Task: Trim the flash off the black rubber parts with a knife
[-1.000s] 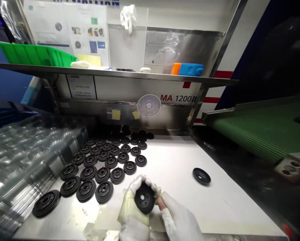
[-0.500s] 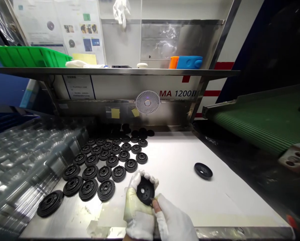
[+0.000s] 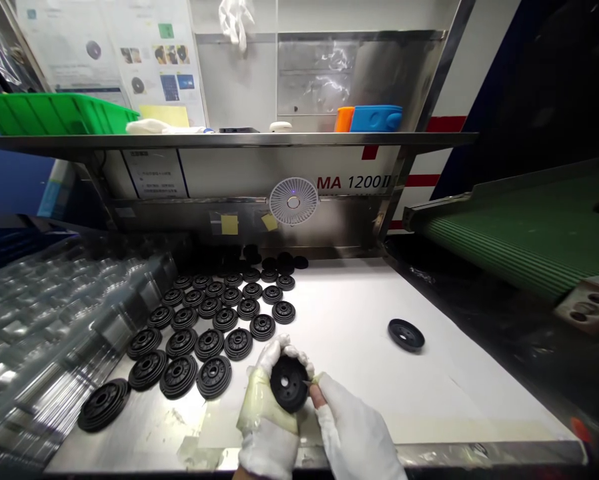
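My left hand (image 3: 267,413), in a white glove with yellowish tape round the palm, is closed around a round black plastic disc (image 3: 292,393). The disc's hollow face with its centre hole is turned up toward me. At the disc's right rim, my right hand (image 3: 354,427) is closed in a pinch, gloved in white with a bare thumb tip. A thin dark tip pokes out by that thumb; the rest of it is hidden. Another black disc (image 3: 406,335) lies alone on the white sheet to the right. Several ribbed black discs (image 3: 214,377) lie in rows at the left.
Clear plastic trays (image 3: 69,320) are stacked along the left side. A green conveyor belt (image 3: 524,227) runs at the right. Above the back of the table hang a shelf (image 3: 309,139) and a small white fan (image 3: 293,201). A green bin (image 3: 54,113) stands on the shelf.
The held disc has turned slightly in my left hand. My right thumb has moved up along its right rim. The view has shifted a little.
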A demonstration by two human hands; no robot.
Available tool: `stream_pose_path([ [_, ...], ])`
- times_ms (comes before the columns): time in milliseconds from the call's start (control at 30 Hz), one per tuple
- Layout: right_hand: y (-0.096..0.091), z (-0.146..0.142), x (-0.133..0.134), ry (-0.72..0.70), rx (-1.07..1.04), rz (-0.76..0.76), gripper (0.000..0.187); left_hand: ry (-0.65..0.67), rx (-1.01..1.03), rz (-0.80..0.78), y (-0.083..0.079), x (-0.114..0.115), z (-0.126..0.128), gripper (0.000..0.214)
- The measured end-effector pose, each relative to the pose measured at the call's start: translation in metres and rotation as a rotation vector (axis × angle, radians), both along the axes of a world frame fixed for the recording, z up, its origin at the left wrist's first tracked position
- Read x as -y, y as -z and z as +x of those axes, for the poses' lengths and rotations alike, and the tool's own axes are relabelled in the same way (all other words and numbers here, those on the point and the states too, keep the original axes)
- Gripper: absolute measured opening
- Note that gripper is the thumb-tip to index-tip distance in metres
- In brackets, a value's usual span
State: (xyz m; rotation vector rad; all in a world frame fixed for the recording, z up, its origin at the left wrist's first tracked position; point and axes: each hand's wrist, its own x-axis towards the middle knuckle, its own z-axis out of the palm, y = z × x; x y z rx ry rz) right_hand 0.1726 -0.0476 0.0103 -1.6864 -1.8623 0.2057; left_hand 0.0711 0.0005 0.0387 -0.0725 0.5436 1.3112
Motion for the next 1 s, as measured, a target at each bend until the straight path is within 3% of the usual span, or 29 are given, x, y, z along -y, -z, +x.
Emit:
stream_pose_path([
  [233, 0.017, -0.01, 0.001, 0.041, 0.052, 0.079, 0.03, -0.086, -0.019, 0.035, -0.001, -0.001, 0.003, 0.008],
  [433, 0.024, -0.024, 0.003, 0.062, 0.044, 0.101, 0.042, -0.173, -0.031, 0.077, -0.003, -0.001, 0.003, 0.012],
  [600, 0.021, -0.017, 0.002, 0.041, -0.006, 0.083, 0.039, 0.008, -0.11, 0.069, -0.007, 0.004, -0.002, 0.028],
  [767, 0.014, -0.006, 0.001, 0.084, 0.01, 0.055, 0.031, 0.04, -0.068, 0.078, -0.003, 0.002, -0.002, 0.014],
  [1000, 0.017, -0.016, 0.002, 0.057, 0.022, 0.098, 0.037, -0.077, 0.036, -0.046, -0.003, -0.005, 0.005, 0.002],
])
